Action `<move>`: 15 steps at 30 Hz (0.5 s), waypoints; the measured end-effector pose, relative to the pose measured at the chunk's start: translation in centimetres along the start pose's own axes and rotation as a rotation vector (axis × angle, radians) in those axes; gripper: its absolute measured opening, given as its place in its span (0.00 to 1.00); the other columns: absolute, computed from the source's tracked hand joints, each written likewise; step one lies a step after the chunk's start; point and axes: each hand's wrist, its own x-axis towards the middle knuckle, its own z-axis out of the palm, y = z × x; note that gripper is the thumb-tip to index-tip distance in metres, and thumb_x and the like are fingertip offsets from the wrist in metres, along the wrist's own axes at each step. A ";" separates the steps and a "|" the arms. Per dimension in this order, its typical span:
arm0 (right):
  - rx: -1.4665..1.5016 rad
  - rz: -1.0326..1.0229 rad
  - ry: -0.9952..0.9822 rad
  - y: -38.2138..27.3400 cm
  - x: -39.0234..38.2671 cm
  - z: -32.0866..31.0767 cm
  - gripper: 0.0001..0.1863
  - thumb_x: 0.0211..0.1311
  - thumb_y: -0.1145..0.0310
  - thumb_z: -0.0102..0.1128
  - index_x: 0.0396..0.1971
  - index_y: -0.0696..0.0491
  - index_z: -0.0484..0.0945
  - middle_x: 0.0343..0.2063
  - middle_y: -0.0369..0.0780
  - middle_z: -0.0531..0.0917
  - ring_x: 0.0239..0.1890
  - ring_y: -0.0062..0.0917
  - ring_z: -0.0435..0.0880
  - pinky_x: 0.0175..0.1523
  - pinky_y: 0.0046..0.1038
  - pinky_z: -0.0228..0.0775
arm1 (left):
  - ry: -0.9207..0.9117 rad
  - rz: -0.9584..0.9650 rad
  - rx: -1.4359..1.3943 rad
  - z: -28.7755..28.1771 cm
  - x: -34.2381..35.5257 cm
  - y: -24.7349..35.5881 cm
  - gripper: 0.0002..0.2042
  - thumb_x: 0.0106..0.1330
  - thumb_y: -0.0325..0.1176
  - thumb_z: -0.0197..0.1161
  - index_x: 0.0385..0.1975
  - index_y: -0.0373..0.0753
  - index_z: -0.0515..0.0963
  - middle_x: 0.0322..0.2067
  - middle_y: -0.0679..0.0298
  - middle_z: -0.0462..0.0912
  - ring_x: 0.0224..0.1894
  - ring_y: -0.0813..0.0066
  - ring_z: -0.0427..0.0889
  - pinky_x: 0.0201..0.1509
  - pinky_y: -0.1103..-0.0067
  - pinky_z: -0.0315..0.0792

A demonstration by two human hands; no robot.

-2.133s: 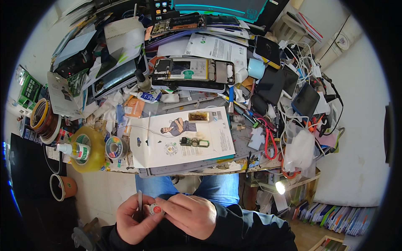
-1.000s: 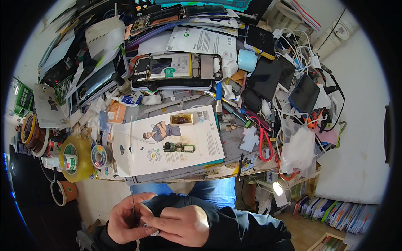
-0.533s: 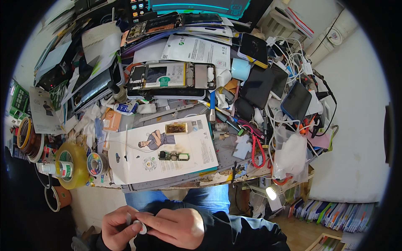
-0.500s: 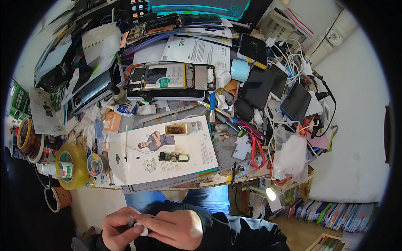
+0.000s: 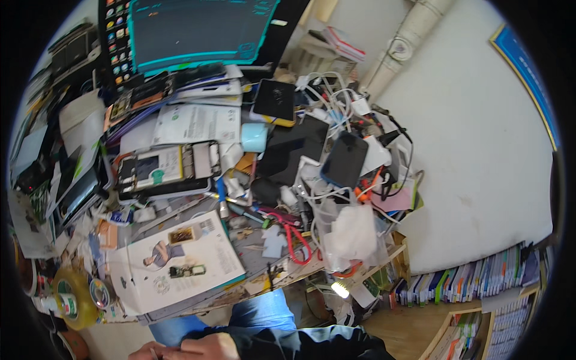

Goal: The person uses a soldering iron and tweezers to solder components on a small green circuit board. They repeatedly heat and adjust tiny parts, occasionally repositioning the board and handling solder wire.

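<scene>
Both hands are together at the lower edge, over my lap and below the table's front edge. My left hand (image 5: pixel 144 351) is cut off by the picture's edge, its fingers closed. My right hand (image 5: pixel 207 347) meets it with bent fingers. A small greyish bit shows between them, too little of it to name. Beyond them on the table lies a white printed card (image 5: pixel 204 258). On the card rest a small green circuit board (image 5: pixel 187 271) and a little open box (image 5: pixel 182 235) with brown stuff inside.
An opened phone (image 5: pixel 165 168) lies behind the card. A yellow tape roll (image 5: pixel 75 300) and a solder spool (image 5: pixel 101 293) stand left. Red-handled pliers (image 5: pixel 295 243), a dark phone (image 5: pixel 344 160), tangled white cables (image 5: pixel 336 96) and a plastic bag (image 5: pixel 354 234) crowd the right. A monitor (image 5: pixel 201 36) stands behind.
The view has swung up and right, so the scene sits further left and my hands lower, partly out of the picture. The small round whitish piece between my fingers no longer shows clearly.
</scene>
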 end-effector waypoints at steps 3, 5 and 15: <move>-0.112 0.092 -0.070 -0.2 -0.1 0.9 0.25 0.62 0.64 0.70 0.59 0.51 0.79 0.34 0.41 0.83 0.33 0.35 0.85 0.37 0.36 0.80 | 0.048 -0.069 -0.019 0.4 0.5 -0.2 0.08 0.74 0.33 0.63 0.40 0.34 0.78 0.30 0.71 0.76 0.28 0.86 0.67 0.33 0.85 0.59; -0.129 -0.041 0.122 0.3 0.1 1.5 0.25 0.62 0.64 0.69 0.59 0.51 0.79 0.35 0.42 0.83 0.34 0.35 0.86 0.38 0.36 0.80 | 0.193 -0.016 -0.104 1.1 0.7 -1.3 0.08 0.72 0.32 0.67 0.42 0.34 0.77 0.33 0.70 0.79 0.30 0.85 0.71 0.35 0.86 0.62; 0.009 -0.096 0.029 0.8 0.0 1.4 0.22 0.68 0.62 0.67 0.59 0.53 0.80 0.44 0.46 0.86 0.44 0.37 0.88 0.44 0.35 0.82 | -0.035 -0.132 -0.116 -1.2 -0.3 -0.1 0.12 0.71 0.33 0.65 0.46 0.29 0.80 0.31 0.69 0.80 0.27 0.85 0.69 0.30 0.85 0.58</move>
